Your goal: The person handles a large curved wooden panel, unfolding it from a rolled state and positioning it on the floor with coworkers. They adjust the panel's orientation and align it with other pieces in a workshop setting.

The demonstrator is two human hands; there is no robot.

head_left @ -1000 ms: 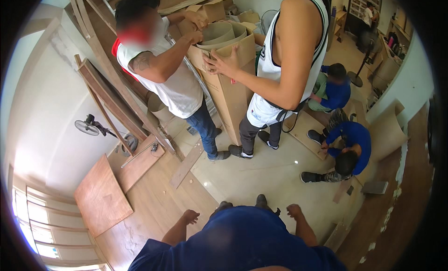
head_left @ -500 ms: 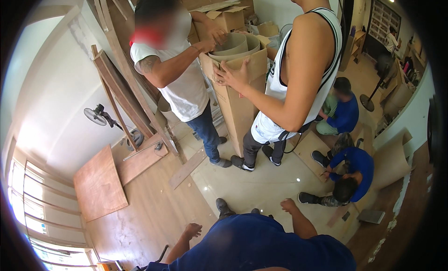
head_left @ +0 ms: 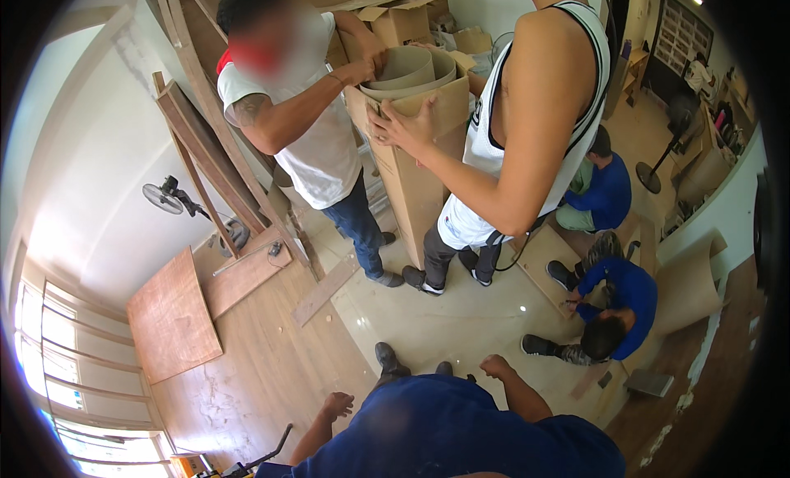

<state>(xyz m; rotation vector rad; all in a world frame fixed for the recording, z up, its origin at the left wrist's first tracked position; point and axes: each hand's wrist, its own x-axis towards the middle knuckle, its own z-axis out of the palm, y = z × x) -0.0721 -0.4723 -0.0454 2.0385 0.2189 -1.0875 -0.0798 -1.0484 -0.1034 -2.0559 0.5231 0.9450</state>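
My left hand (head_left: 337, 405) hangs at my side above the wood-look floor, its fingers loose and apart, holding nothing. My right hand (head_left: 494, 366) is held low on the other side, fingers curled in, with nothing seen in it. In front of me a tall cardboard box (head_left: 405, 175) stands upright, with a rolled beige sheet (head_left: 401, 68) sticking out of its top. A person in a white T-shirt (head_left: 309, 165) grips the roll's edge. Another person in a white sleeveless top (head_left: 473, 181) steadies the box with a hand on its side.
Two people in blue tops (head_left: 621, 305) sit low at the right, beside a curled sheet (head_left: 691, 280). Wooden boards (head_left: 177, 317) lie at the left, near a fan (head_left: 163, 196) and leaning timber (head_left: 202, 157). A metal block (head_left: 650, 383) rests on the right floor.
My view has shifted slightly. The person in the T-shirt has brought both hands together on the roll's rim. My hands stay low at my sides.
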